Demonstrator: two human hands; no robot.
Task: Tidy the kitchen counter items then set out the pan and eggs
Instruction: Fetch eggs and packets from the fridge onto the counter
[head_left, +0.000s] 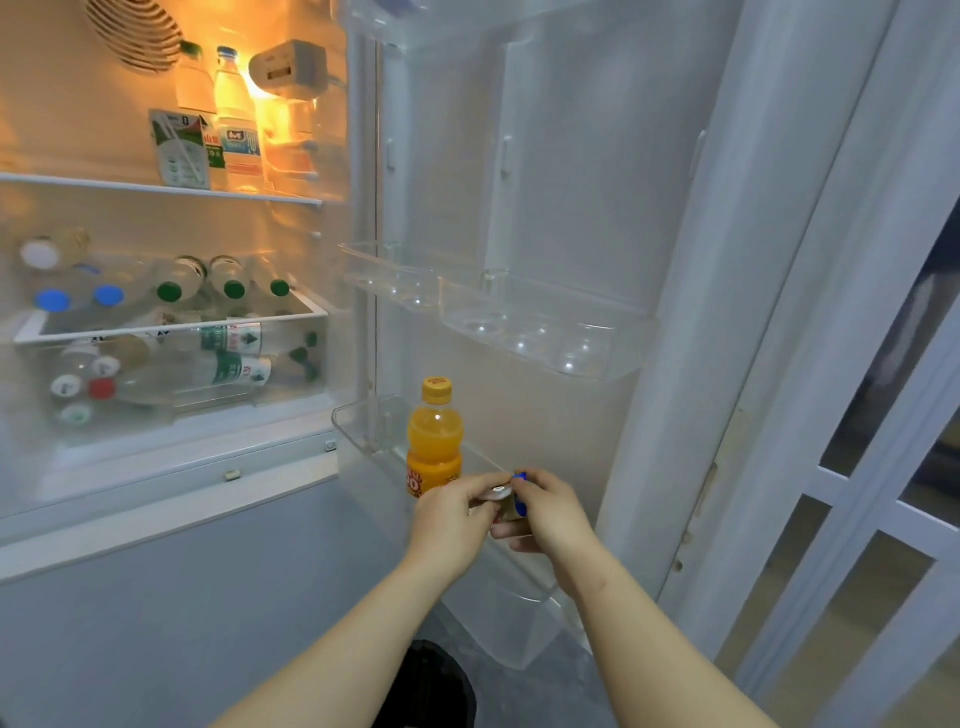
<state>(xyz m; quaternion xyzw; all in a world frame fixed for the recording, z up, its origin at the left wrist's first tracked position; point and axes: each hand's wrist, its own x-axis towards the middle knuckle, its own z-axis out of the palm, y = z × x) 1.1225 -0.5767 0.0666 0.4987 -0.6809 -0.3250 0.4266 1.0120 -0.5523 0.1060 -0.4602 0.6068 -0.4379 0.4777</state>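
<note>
The fridge stands open in front of me. An orange juice bottle (435, 436) with a yellow cap stands upright in the lower door shelf (363, 426). Just right of it, both hands meet over that shelf. My left hand (457, 514) and my right hand (545, 512) together hold a small object with a blue cap and a pale round top (511, 493). Most of that object is hidden by my fingers. No pan or eggs are visible.
A clear egg tray (545, 332) in the door holds nothing. The crisper drawer (171, 358) and the shelf above it hold several bottles lying down. Upright bottles (236, 119) and a carton (179, 148) stand on the top shelf. A white folding door (883, 467) is at right.
</note>
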